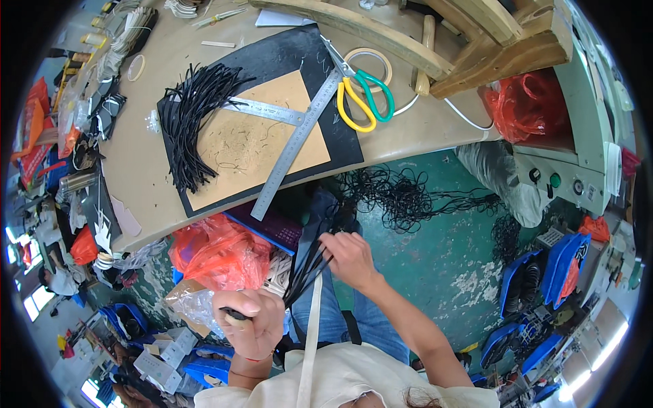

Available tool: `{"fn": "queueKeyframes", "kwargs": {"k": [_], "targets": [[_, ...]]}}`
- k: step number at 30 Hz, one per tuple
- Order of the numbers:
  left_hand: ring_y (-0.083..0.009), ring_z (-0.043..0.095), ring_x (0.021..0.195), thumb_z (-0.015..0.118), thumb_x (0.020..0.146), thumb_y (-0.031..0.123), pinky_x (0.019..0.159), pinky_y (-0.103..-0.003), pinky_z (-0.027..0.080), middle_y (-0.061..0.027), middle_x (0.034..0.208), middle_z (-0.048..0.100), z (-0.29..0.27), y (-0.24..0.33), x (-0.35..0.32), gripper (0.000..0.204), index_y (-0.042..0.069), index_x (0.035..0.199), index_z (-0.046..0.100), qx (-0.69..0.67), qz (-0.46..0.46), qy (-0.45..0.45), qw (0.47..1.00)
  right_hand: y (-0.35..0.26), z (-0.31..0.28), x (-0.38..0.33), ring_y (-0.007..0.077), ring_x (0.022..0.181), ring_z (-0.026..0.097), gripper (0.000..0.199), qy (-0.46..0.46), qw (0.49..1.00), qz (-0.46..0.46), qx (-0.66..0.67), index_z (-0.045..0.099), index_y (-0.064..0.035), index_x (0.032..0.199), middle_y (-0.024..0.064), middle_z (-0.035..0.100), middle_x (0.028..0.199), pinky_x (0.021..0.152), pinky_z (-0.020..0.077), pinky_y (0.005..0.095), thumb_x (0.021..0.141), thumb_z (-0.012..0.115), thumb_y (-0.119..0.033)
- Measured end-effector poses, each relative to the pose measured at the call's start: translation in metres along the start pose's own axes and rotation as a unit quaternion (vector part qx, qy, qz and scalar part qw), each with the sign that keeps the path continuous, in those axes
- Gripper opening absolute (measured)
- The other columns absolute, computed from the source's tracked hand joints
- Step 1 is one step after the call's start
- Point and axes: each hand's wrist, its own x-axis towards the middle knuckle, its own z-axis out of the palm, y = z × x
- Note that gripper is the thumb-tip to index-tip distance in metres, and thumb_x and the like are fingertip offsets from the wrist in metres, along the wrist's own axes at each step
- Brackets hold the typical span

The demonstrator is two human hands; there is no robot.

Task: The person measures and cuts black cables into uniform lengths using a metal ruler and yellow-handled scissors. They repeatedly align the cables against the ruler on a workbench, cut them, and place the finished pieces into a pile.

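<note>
Over my lap, my right hand (350, 258) is closed with its fingertips on a bunch of thin black cords (306, 270). The cords hang down at a slant toward my left side. My left hand (250, 323), lower and to the left, is curled into a fist; a small dark piece shows between its fingers, too little of it to name. A thick bundle of black cords (194, 129) lies on the table above. Beside it, two steel rulers (289, 156) cross on a tan board (252, 139). Scissors (360, 95) with one yellow and one green handle lie at the board's right.
A red plastic bag (221, 248) bulges below the table's edge, next to my left hand. Tangled black cord (401, 197) spreads over the green floor (435, 251). At upper right stand a wooden frame (496, 68) and a pale green machine (578, 163). Blue bins (520, 282) stand at right.
</note>
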Motion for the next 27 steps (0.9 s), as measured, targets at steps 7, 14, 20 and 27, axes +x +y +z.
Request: {"fn": "queueKeyframes", "kwargs": {"k": [7,14,20,27], "targets": [[-0.0049,0.027,0.040,0.051,0.093,0.028,0.040,-0.023,0.023,0.0042,0.052,0.033,-0.010,0.007,-0.010,0.023,0.006,0.092,0.044,-0.015,-0.026,0.019,0.999,0.058,0.012,-0.005,0.0290,0.077,0.058,0.029,0.038,0.994,0.098,-0.013,0.055,-0.0066,0.095,0.0089,0.058,0.078,0.068,0.0451,0.0397,0.068,0.058,0.002],[-0.0046,0.026,0.041,0.051,0.093,0.028,0.040,-0.022,0.021,0.0039,0.053,0.033,-0.013,0.005,-0.004,0.024,0.005,0.092,0.046,0.015,0.017,0.019,1.000,0.020,-0.015,-0.001,0.0187,0.070,0.057,0.043,0.015,0.978,0.191,0.082,0.055,-0.0087,0.115,0.0100,0.056,0.093,0.061,0.0465,0.0290,0.074,0.062,0.000],[-0.0039,0.033,0.046,0.045,0.094,0.015,0.044,-0.020,0.025,0.0019,0.057,0.041,-0.043,-0.006,-0.014,0.017,-0.001,0.096,0.052,0.101,-0.004,0.101,0.990,0.027,-0.060,0.069,0.0232,0.080,0.059,0.020,0.131,0.989,0.066,0.020,0.063,-0.0030,0.098,0.0122,0.057,0.094,0.070,0.0485,0.0306,0.078,0.060,-0.002],[-0.0018,0.038,0.060,0.049,0.092,0.012,0.052,-0.017,0.031,0.0046,0.069,0.048,-0.075,-0.027,0.000,0.017,0.000,0.098,0.059,0.228,-0.099,0.189,0.950,0.083,-0.073,0.192,0.0362,0.098,0.052,0.031,0.114,0.980,0.051,-0.152,0.056,-0.0025,0.110,0.0184,0.056,0.104,0.084,0.0421,0.0420,0.079,0.061,-0.007]]}}
